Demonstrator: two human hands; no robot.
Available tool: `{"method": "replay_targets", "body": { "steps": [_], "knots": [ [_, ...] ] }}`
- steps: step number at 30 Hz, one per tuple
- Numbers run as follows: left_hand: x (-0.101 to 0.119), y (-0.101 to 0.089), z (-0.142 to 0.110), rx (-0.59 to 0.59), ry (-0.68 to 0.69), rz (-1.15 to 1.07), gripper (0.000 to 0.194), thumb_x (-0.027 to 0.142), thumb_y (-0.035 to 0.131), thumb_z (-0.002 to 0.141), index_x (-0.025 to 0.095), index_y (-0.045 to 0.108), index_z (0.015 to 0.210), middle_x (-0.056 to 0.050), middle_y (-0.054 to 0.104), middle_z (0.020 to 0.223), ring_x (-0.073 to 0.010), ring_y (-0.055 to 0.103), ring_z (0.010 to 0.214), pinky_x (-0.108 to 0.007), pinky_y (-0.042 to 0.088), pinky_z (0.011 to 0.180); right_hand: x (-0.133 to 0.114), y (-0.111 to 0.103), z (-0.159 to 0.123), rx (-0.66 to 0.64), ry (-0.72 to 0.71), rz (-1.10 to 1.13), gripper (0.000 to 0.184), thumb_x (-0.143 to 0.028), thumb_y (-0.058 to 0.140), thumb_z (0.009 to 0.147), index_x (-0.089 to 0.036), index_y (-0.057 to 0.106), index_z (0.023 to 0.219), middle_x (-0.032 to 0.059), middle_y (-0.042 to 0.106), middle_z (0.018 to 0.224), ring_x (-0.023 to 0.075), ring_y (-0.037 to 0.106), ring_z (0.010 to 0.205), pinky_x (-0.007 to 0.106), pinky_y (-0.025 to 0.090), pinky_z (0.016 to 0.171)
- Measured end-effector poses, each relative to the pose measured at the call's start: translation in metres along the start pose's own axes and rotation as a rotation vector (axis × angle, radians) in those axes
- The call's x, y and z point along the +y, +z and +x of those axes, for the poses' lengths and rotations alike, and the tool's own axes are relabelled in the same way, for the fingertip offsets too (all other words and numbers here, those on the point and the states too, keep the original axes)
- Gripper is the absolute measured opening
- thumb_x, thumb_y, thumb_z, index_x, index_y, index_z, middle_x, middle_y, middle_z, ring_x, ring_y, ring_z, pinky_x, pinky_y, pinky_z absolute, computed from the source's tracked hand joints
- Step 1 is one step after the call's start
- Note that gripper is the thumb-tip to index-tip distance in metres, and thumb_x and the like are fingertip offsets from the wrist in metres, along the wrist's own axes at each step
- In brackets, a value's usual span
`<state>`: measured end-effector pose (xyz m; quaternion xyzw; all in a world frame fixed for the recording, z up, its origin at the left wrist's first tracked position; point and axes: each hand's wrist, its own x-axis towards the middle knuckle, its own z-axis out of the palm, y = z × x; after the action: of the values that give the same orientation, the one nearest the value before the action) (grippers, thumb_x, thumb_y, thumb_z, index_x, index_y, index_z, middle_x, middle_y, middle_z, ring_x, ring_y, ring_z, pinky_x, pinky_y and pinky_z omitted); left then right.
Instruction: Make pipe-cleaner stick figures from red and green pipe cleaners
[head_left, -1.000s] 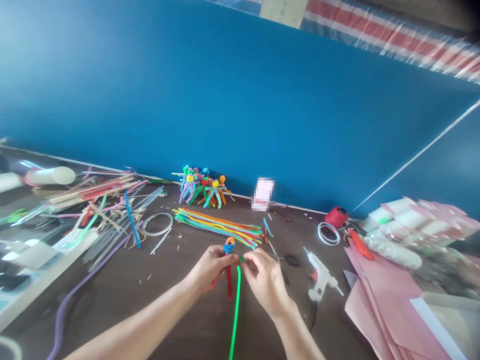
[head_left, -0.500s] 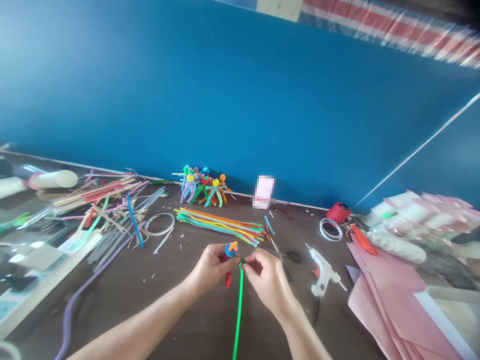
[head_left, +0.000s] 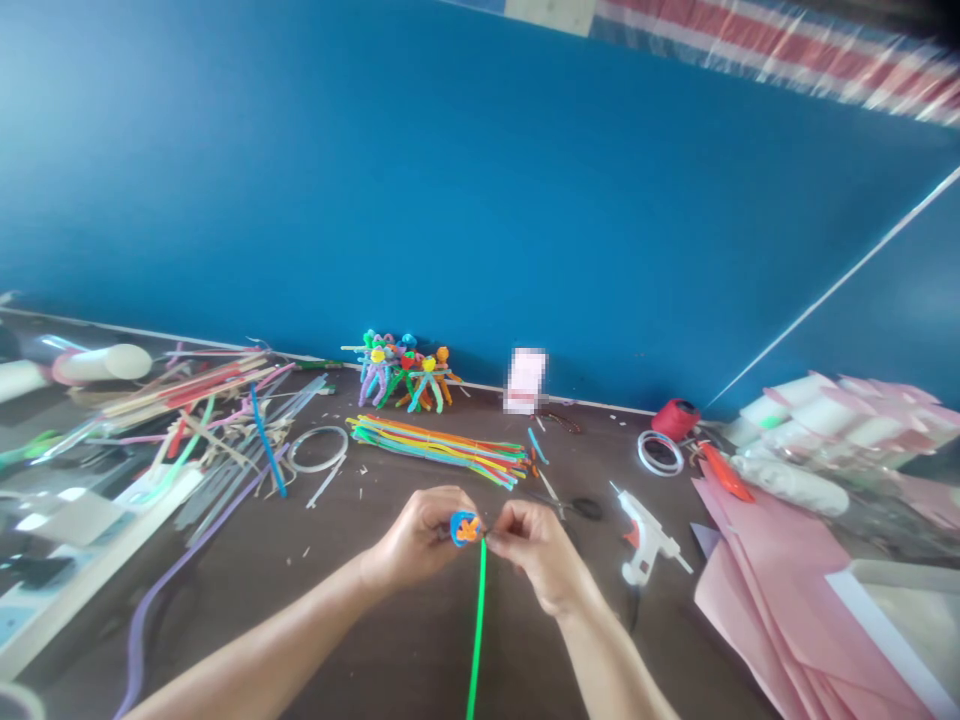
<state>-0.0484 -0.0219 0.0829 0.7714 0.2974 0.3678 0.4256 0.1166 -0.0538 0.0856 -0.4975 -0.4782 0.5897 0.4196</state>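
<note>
My left hand (head_left: 426, 530) is closed around a small pipe-cleaner figure (head_left: 466, 529), whose blue and orange end faces me. Close beside it, my right hand (head_left: 531, 545) pinches the upper end of a green pipe cleaner (head_left: 478, 620). The rest of that green length hangs down toward the bottom edge of the picture. The two hands nearly meet, and their fingertips hide where the green piece comes to the figure. A bundle of coloured pipe cleaners (head_left: 442, 447) lies just beyond my hands.
Finished-looking pipe-cleaner figures (head_left: 409, 375) stand by the blue wall. To the right lie scissors (head_left: 581, 508), a white glue gun (head_left: 646, 535), red thread (head_left: 675, 420) and pink sheets (head_left: 780, 590). Loose sticks and pipe cleaners (head_left: 217, 430) clutter the left, near a clear ring (head_left: 319, 450).
The figure has turned, so its blue and orange end sits lower and tilts toward my right hand. The red piece that hung below my left hand is out of sight.
</note>
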Motion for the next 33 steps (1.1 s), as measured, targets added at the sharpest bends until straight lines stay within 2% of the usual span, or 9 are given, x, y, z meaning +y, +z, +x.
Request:
{"method": "replay_targets", "body": {
  "steps": [3,6,9,12,18,25,33],
  "knots": [
    [-0.004,0.006,0.000,0.085,-0.200,-0.169,0.019,0.030,0.059,0.069,0.014,0.060,0.061,-0.003,0.055,0.059,-0.0123,0.047,0.057,-0.023,0.037,0.057,0.004,0.002,0.002,-0.012,0.043,0.113,0.023,-0.030,0.063,0.061,-0.016,0.046,0.054,-0.0083,0.038,0.042,0.0033,0.029,0.035,0.017,0.018,0.035],
    [-0.008,0.014,0.001,0.199,-0.433,-0.399,0.022,0.033,0.061,0.067,0.013,0.058,0.061,0.003,0.049,0.051,-0.0081,0.040,0.048,-0.020,0.034,0.051,0.007,0.004,0.003,0.005,-0.012,0.061,0.021,-0.033,0.063,0.064,-0.015,0.052,0.064,-0.0073,0.042,0.047,0.0031,0.031,0.037,0.017,0.020,0.035],
    [-0.010,0.018,0.002,0.274,-0.527,-0.536,0.023,0.034,0.065,0.063,0.013,0.057,0.063,0.004,0.049,0.050,-0.0058,0.037,0.045,-0.019,0.031,0.049,0.011,0.005,0.003,0.071,-0.052,0.026,0.021,-0.032,0.064,0.064,-0.015,0.056,0.073,-0.0063,0.045,0.052,0.0030,0.031,0.038,0.017,0.022,0.035],
    [-0.011,0.019,0.002,0.292,-0.529,-0.548,0.022,0.033,0.065,0.063,0.013,0.058,0.064,0.005,0.050,0.050,-0.0059,0.038,0.045,-0.019,0.032,0.050,0.017,0.007,0.005,0.113,-0.066,0.023,0.018,-0.032,0.060,0.067,-0.015,0.055,0.071,-0.0077,0.040,0.047,0.0034,0.029,0.038,0.017,0.020,0.035],
    [-0.017,0.020,-0.001,0.258,-0.423,-0.397,0.019,0.031,0.061,0.067,0.012,0.059,0.065,0.003,0.053,0.055,-0.0093,0.045,0.054,-0.021,0.036,0.056,0.023,0.009,0.007,0.139,-0.061,0.003,0.017,-0.029,0.057,0.069,-0.016,0.049,0.061,-0.0090,0.035,0.043,0.0036,0.027,0.036,0.018,0.018,0.036],
    [-0.017,0.020,-0.003,0.229,-0.388,-0.261,0.022,0.032,0.059,0.069,0.011,0.059,0.065,0.001,0.053,0.056,-0.0104,0.045,0.056,-0.021,0.036,0.056,0.027,0.013,0.007,0.191,-0.074,0.012,0.014,-0.025,0.054,0.068,-0.016,0.047,0.060,-0.0088,0.035,0.045,0.0036,0.026,0.037,0.018,0.017,0.036],
    [-0.019,0.024,-0.003,0.254,-0.404,-0.238,0.025,0.035,0.058,0.069,0.011,0.058,0.066,0.002,0.051,0.055,-0.0094,0.044,0.050,-0.021,0.037,0.049,0.026,0.018,0.007,0.270,-0.111,-0.026,0.012,-0.025,0.053,0.067,-0.016,0.048,0.060,-0.0079,0.036,0.046,0.0050,0.028,0.040,0.018,0.021,0.038]
  ]
}}
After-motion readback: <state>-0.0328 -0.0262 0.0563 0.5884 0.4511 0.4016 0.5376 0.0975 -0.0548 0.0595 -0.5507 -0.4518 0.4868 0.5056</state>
